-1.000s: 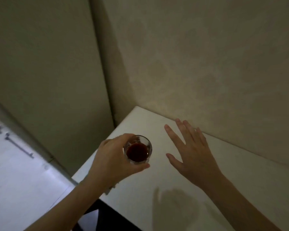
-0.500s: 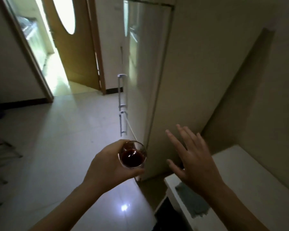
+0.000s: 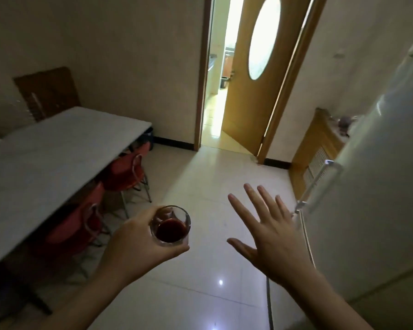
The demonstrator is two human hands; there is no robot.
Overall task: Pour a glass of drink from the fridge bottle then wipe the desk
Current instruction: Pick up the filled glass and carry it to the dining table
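My left hand (image 3: 136, 244) grips a small clear glass (image 3: 171, 226) partly filled with dark red drink, held upright over the tiled floor. My right hand (image 3: 270, 236) floats beside it with fingers spread and straight, holding nothing. The pale fridge (image 3: 379, 186) stands at the right with its door shut and a metal handle (image 3: 320, 184) just beyond my right fingertips. A long white desk (image 3: 45, 160) runs along the left wall. No bottle or cloth is in view.
Red chairs (image 3: 126, 170) are tucked under the desk. A wooden door with an oval window (image 3: 260, 75) stands open onto a bright corridor ahead. A low wooden cabinet (image 3: 320, 148) sits by the fridge. Glossy floor tiles (image 3: 200, 177) lie between desk and fridge.
The view has swung left from the white corner counter, past the fridge, to the room with the desk and doorway. Both hands keep their pose; the glass stays in my left hand.
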